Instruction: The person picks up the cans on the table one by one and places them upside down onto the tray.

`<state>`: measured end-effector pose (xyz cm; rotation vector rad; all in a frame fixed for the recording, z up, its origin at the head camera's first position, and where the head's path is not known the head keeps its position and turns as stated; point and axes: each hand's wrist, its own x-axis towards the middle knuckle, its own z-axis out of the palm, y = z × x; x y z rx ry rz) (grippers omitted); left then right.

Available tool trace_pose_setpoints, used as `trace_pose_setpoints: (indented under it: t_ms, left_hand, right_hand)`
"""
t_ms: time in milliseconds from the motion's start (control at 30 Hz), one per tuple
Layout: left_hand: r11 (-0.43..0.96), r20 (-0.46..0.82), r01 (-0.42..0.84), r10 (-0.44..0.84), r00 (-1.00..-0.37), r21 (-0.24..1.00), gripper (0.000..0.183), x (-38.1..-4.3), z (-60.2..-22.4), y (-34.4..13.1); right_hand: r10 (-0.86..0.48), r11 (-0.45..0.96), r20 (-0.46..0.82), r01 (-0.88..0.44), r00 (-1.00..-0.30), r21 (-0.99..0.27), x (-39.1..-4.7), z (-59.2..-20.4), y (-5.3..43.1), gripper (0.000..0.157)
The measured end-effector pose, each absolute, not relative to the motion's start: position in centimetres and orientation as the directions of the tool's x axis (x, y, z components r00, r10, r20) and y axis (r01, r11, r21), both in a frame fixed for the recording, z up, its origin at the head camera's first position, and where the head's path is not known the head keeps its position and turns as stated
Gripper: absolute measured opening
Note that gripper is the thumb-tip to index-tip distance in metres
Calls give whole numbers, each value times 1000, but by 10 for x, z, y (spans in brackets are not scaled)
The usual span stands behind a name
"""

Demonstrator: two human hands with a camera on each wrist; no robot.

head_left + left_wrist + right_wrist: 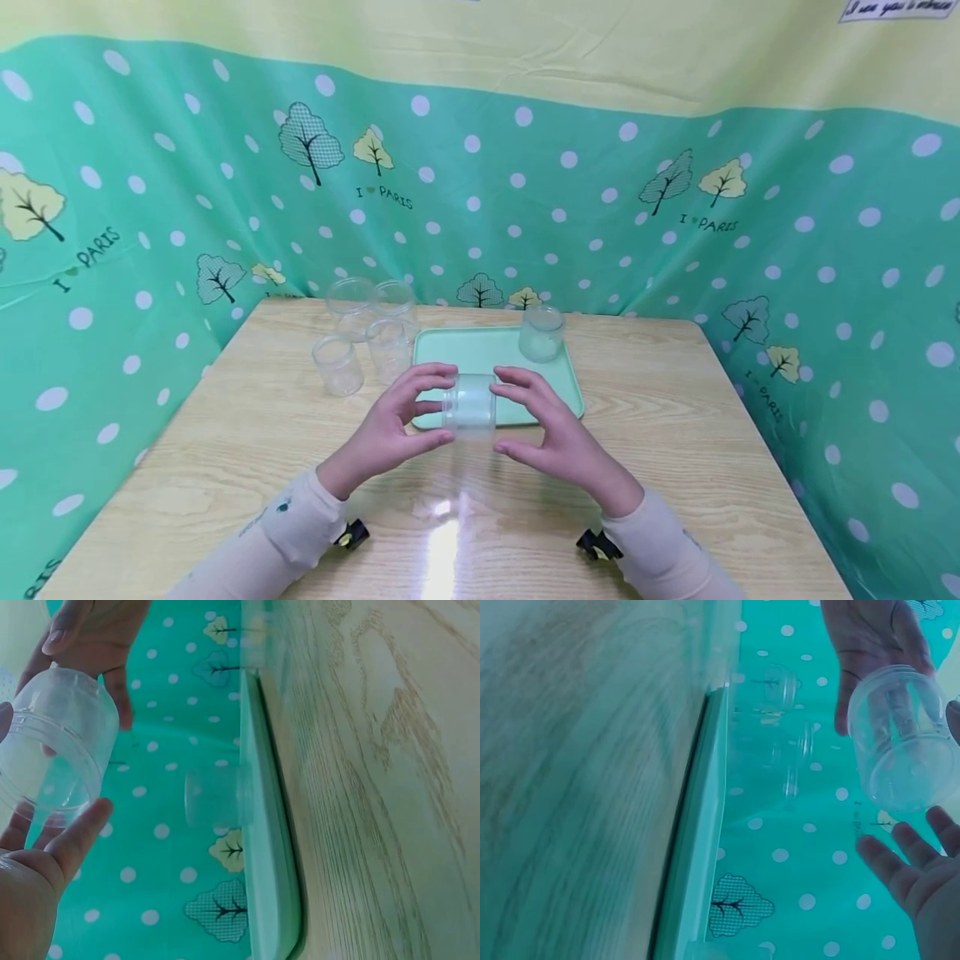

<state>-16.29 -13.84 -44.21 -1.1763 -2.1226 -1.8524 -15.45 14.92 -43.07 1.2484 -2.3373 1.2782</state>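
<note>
Clear jar, held sideways at mid-frame, its long axis running left–right; the left hand, nearer, grips its mouth end, while the right hand faces its base, fingers spread, contact uncertain.

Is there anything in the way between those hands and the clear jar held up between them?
Nothing visible. The left hand already grips the clear jar around its open end, and the right hand is right by its base, with no other object between.
</note>
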Motion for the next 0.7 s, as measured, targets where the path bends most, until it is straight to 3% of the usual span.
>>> trace_pose_setpoints:
  t_ms: [400, 700]
  left_hand:
    - [-62, 550, 600, 483, -681, 798, 62, -159, -442, -134]
    - [-70, 578, 628, 481, -659, 775, 62, -159, -443, -133]
  right_hand:
    - [-554, 240, 576, -778, -600, -580, -154, -435, 144, 70]
    - [-521, 115, 603, -749, -605, -652, -152, -438, 139, 72]
